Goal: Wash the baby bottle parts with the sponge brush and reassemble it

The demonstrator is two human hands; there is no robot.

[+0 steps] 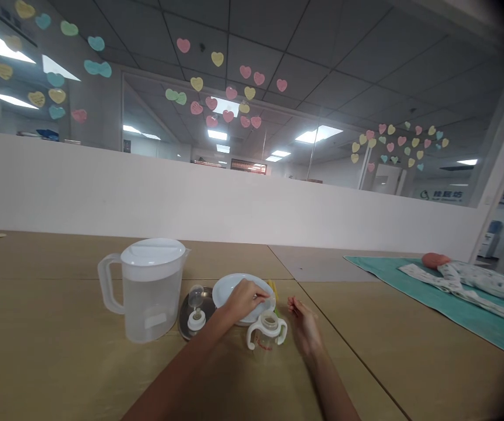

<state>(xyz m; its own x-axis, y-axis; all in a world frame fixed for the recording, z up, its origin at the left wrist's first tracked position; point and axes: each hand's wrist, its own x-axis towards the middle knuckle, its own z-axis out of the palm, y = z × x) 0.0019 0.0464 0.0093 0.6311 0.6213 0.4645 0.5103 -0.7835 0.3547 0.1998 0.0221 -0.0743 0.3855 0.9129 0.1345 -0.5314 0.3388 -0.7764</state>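
Observation:
Over the white bowl (225,285), my left hand (247,299) has its fingertips pinched together; anything between them is too small to make out. My right hand (305,325) is to the right of the bowl, its fingers curled and pressed together, and what they may hold is hidden. Between my hands, nearer to me, a clear baby bottle (264,340) with two white handles stands upright with its top uncovered. Left of the bowl, a round metal tray (185,327) carries a bottle nipple with a white collar (196,320) and a clear cap (196,296).
A lidded plastic pitcher (151,298) holding clear liquid stands at the left. Yellow sticks (273,287) lie behind the bowl, partly hidden. On the right, a green mat (392,280) carries a doll in patterned cloth (484,282). A low white wall (217,202) borders the table.

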